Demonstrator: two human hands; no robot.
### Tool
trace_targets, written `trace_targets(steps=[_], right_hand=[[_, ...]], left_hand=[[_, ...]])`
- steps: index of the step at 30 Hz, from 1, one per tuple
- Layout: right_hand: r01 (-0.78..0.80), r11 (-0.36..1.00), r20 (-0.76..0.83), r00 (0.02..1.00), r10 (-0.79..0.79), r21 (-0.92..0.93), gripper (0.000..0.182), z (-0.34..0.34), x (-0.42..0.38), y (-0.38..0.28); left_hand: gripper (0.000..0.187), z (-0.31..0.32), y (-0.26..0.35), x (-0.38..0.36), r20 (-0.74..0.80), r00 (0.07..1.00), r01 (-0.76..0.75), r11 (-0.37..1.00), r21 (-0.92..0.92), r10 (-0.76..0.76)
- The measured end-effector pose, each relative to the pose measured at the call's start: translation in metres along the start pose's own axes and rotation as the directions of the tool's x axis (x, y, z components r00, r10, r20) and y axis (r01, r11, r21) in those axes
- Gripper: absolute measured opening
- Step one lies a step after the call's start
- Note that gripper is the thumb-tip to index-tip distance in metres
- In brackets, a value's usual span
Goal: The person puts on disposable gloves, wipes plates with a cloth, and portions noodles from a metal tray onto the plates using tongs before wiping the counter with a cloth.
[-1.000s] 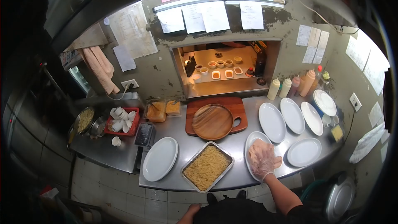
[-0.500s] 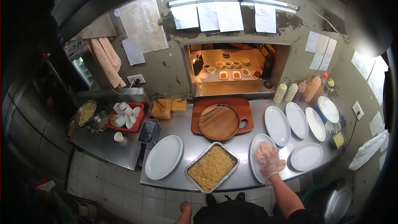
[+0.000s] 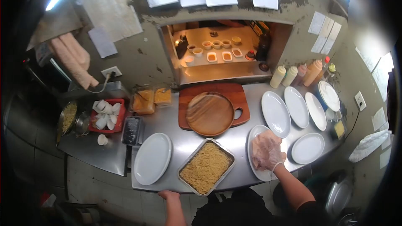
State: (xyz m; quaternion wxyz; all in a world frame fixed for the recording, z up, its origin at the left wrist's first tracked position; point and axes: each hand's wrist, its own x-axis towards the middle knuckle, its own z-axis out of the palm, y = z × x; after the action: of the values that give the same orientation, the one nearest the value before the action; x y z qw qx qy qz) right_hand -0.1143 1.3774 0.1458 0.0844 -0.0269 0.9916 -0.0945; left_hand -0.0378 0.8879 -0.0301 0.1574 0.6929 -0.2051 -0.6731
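My right hand (image 3: 272,155), in a clear plastic glove, presses a crumpled peach-coloured cloth (image 3: 260,143) onto a white oval plate (image 3: 252,163) at the counter's front right. The glove hides part of the cloth. My left hand (image 3: 168,194) is bare and at the counter's front edge, just below a large white oval plate (image 3: 153,159); its fingers show too little for their pose. Between the two hands stands a metal tray of noodles (image 3: 207,167), set at an angle. Behind it a round wooden plate (image 3: 210,114) rests on a reddish wooden board (image 3: 184,100).
More white oval plates (image 3: 276,115) lie on the right, with squeeze bottles (image 3: 278,76) behind them. To the left are tubs of orange food (image 3: 143,101), a black container (image 3: 133,130) and a red basket (image 3: 119,121) of white cups. A pass-through window (image 3: 222,75) holds small sauce cups.
My left hand has risen from below the counter to its front edge. My right hand stays over the same plate, with more of the cloth showing. The view has shifted.
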Motion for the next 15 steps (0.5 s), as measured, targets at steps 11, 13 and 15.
trace_targets(steps=[11,13,15], right_hand=[[0.13,0.991,-0.054,0.99,-0.128,0.038,0.077,0.055,0.004,0.045],[0.131,0.989,-0.053,0.99,-0.128,0.065,0.075,0.065,0.005,0.049],[0.095,0.986,0.148,0.986,-0.075,-0.136,0.077,0.069,0.002,0.049]], left_hand=[[0.073,0.027,-0.016,-0.073,-0.012,0.962,-0.271,0.959,0.087,0.273],[0.073,0.031,-0.02,-0.083,-0.053,0.948,-0.308,0.947,0.092,0.313],[0.073,0.034,-0.023,-0.087,-0.082,0.942,-0.318,0.943,0.096,0.326]])
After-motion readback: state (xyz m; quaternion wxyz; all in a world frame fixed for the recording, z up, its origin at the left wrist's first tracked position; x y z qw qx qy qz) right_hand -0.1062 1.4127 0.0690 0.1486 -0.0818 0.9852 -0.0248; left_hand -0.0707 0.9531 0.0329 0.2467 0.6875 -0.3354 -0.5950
